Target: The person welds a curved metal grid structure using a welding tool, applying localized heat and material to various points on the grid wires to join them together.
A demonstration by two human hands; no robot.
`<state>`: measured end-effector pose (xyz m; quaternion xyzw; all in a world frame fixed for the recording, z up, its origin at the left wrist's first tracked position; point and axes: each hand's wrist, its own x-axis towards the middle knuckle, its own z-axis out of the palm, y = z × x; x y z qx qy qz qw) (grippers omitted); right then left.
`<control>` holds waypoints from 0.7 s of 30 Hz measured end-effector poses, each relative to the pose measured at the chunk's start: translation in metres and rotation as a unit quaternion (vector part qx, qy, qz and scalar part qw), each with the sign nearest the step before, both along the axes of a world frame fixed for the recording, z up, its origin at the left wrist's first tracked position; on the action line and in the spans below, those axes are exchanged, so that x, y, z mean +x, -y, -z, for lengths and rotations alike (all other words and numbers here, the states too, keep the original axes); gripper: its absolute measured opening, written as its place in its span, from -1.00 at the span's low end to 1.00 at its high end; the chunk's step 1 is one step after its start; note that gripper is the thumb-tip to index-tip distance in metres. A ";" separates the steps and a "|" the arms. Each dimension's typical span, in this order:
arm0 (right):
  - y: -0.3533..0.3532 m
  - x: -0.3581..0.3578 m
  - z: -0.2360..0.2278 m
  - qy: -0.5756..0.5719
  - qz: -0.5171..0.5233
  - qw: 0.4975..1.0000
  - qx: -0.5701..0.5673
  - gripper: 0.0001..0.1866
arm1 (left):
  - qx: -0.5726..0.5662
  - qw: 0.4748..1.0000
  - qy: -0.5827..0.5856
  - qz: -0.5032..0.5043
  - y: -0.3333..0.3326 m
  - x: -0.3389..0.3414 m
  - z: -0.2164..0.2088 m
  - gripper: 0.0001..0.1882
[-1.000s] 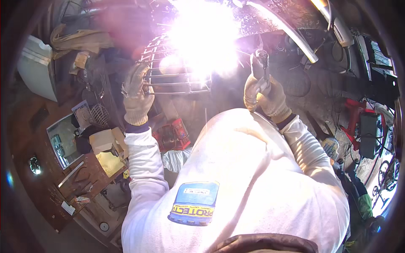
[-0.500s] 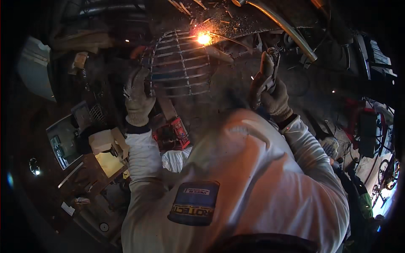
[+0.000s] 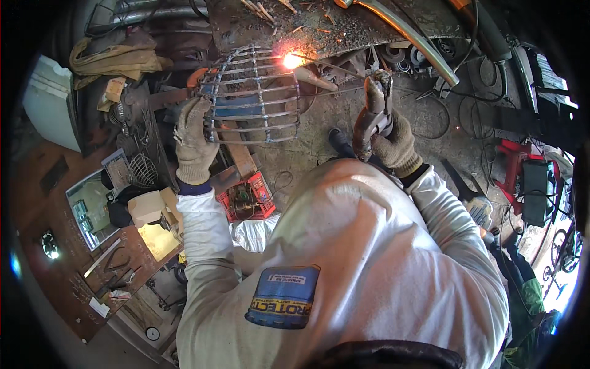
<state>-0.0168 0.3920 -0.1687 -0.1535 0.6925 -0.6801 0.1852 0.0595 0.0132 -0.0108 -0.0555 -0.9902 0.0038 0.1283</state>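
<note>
Two gloved hands, one large wire cage and one welding holder carrying one thin rod; a second, smaller-looking wire cage (image 3: 142, 171) lies at the left, and one red crate (image 3: 264, 189) sits below the large cage. The large wire cage (image 3: 263, 98) is dull grey metal, a rounded, tapering grid of crossed bars, near the edge of a dark counter (image 3: 359, 31) gritty with debris. The crate is latticed plastic. An orange-white glow (image 3: 294, 60) burns at the cage's upper right, where the thin rod (image 3: 329, 64) ends. The left hand (image 3: 196, 132), in a coarse knitted glove, points upward, fingers closed on the cage's left side. The right hand (image 3: 396, 144), similarly gloved, grips the worn, dark welding holder (image 3: 370, 120), its forearm slanting up and inward.
</note>
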 end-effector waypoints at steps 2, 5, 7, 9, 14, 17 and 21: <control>0.001 0.000 -0.005 0.010 0.007 1.000 0.006 -0.42 | 0.006 1.000 0.018 0.001 0.000 0.000 -0.004 -0.40; 0.001 0.000 -0.004 0.011 0.011 1.000 0.010 -0.44 | 0.010 0.999 0.039 0.001 0.003 0.004 -0.004 -0.34; 0.002 0.000 -0.003 0.001 0.008 1.000 0.009 -0.45 | 0.011 0.999 0.041 -0.001 0.004 0.005 -0.004 -0.33; 0.002 0.002 -0.002 0.015 -0.007 1.000 0.021 -0.46 | 0.002 0.999 0.033 0.015 0.001 0.003 -0.005 -0.31; 0.003 0.003 0.001 0.022 -0.005 0.999 0.027 -0.46 | 0.028 0.998 0.060 0.001 -0.003 -0.003 -0.013 -0.30; 0.002 0.003 0.003 0.021 -0.010 0.999 0.039 -0.46 | 0.027 0.998 0.065 0.005 -0.005 -0.006 -0.017 -0.30; 0.000 0.001 -0.001 0.005 -0.015 0.999 0.044 -0.46 | 0.018 0.998 0.061 0.004 -0.005 -0.008 -0.018 -0.43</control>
